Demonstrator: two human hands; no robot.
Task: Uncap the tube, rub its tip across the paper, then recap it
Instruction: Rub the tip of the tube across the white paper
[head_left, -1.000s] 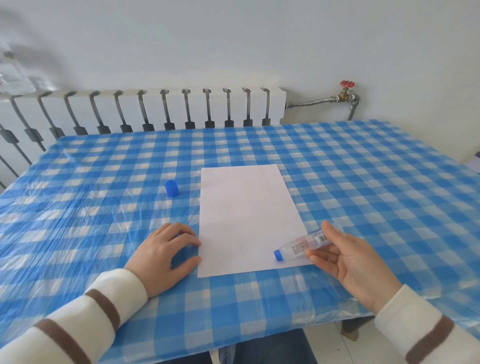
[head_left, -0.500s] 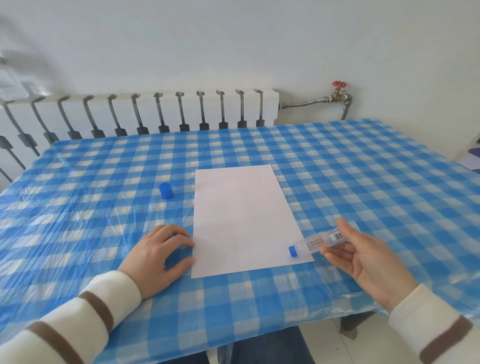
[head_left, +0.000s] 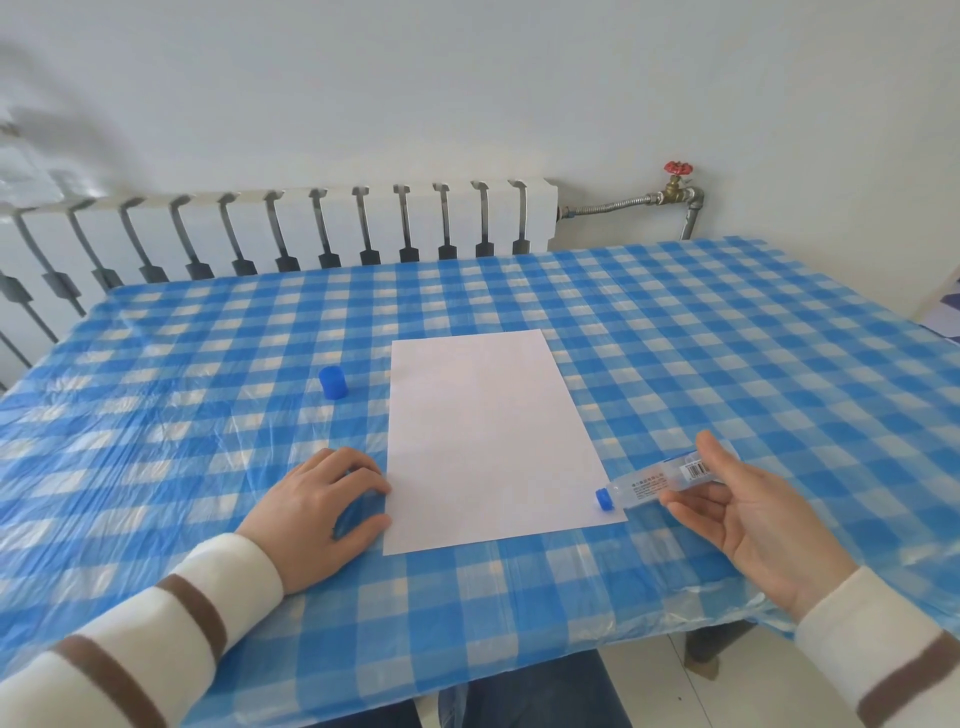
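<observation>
A white sheet of paper (head_left: 488, 436) lies flat in the middle of the blue checked table (head_left: 727, 338). My right hand (head_left: 748, 514) holds a clear tube (head_left: 649, 483) by its rear end, nearly level, its blue tip (head_left: 604, 500) at the paper's near right corner. The blue cap (head_left: 333, 382) stands alone on the cloth, left of the paper. My left hand (head_left: 317, 512) rests palm down by the paper's near left corner, fingers curled, fingertips at the paper's edge.
A white radiator (head_left: 291, 228) runs along the wall behind the table. A pipe with a red valve (head_left: 678, 169) is at the back right. The table's near edge is just below my wrists.
My right hand carried the tube rightward along the paper's near edge, from inside the sheet to its right corner. The view shifted slightly. My left hand and the cap stayed in place.
</observation>
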